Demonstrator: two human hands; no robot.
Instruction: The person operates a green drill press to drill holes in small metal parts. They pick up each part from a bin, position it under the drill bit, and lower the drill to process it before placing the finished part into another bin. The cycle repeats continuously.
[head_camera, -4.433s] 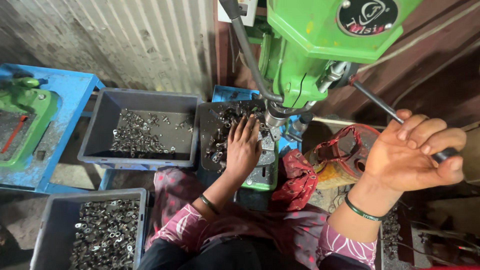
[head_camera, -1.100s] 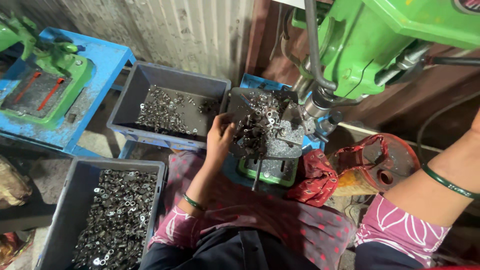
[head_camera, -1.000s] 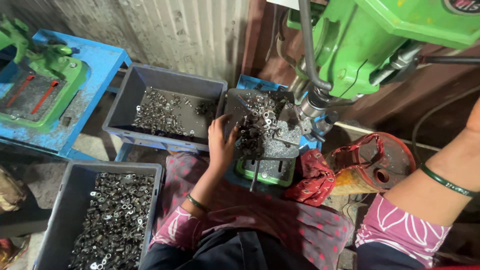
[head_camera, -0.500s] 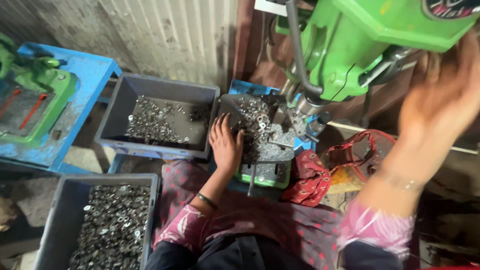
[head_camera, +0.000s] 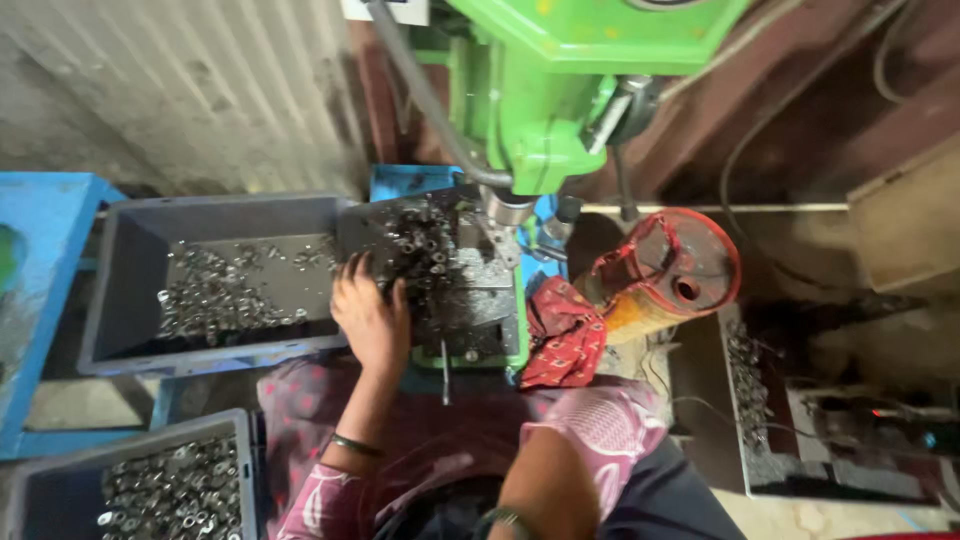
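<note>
Nearest the camera, the right forearm (head_camera: 540, 490) crossed the bottom edge with its hand cut off from view, so whether its fingers were open or closed could not be told. Beyond it the left hand (head_camera: 372, 318) lay palm down, fingers spread, on the heap of small metal rings (head_camera: 425, 250) on the drill press table (head_camera: 480, 320), hemmed in by the grey bin (head_camera: 130, 300) at left and a red cloth (head_camera: 560, 335) at right. Farther back the green drill press (head_camera: 545, 110) ran off the top edge, the spindle tip hard to make out.

A small white label (head_camera: 385, 10) sits at the top edge, left of the green machine (head_camera: 560, 90).
</note>
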